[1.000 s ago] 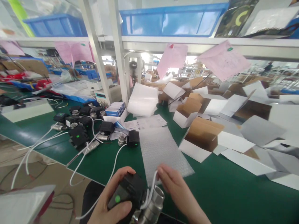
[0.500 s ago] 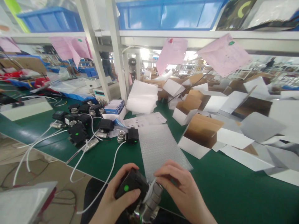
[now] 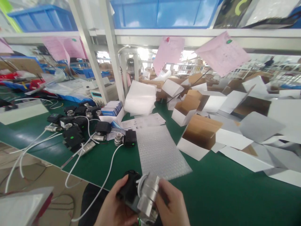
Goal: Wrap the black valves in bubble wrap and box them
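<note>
Low at the front edge of the table I hold a motorized ball valve [image 3: 149,194], a black actuator box joined to a silvery metal valve body. My left hand [image 3: 115,204] is closed around the black box from the left. At the metal body's right side is my right hand [image 3: 172,201], its fingers bent against it and their tips partly hidden. A white cable loops between the box and the metal body. Just beyond lies a sheet of bubble wrap [image 3: 162,153]. Another motorized valve [image 3: 129,138] with a white cable rests at the sheet's left edge.
Several more black-and-metal valves [image 3: 72,135] with white cables crowd the left. A white box of blue booklets [image 3: 111,110], printed sheets [image 3: 150,121] and a stack of white foam sheets [image 3: 140,97] stand behind. Open white cartons [image 3: 199,135] fill the right, below a shelf with blue bins [image 3: 162,14].
The valve has been turned in my hands, so its metal body now faces up more and the green dot on the box no longer shows. My right hand has moved lower and left.
</note>
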`<state>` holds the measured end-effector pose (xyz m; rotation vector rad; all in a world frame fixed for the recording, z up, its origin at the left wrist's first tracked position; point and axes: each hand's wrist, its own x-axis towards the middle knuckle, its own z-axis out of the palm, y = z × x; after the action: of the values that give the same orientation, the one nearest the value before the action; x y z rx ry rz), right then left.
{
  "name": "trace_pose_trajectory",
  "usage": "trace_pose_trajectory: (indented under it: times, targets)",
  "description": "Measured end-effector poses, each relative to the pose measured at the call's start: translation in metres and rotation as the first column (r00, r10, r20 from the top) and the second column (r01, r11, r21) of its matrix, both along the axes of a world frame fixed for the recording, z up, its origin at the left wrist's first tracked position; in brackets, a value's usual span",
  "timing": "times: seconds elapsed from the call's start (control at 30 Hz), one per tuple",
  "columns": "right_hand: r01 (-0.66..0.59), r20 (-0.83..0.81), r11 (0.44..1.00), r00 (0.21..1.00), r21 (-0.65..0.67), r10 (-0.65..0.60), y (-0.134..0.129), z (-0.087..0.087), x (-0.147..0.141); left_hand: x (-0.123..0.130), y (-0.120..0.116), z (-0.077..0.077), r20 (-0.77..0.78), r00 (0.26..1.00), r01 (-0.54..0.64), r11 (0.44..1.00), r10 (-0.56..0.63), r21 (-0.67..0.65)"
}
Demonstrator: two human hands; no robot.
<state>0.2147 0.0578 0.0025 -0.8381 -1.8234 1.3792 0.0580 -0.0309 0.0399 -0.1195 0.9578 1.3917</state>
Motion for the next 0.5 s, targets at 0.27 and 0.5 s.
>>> trace_pose_trajectory:
  times: [0.27,0.5]
  targets:
    - [0.023,0.094,0.764,0.99,0.645,-0.109,-0.001,0.002,0.002,0.005,0.01,0.006,-0.035,0.995,-0.09,0.991,0.094,0.094]
    - [-0.22,0.233,0.337,0.972,0.915,0.003,0.024,0.041,0.024,0.001,0.007,-0.002,-0.114,0.987,0.11,0.993,-0.113,-0.033]
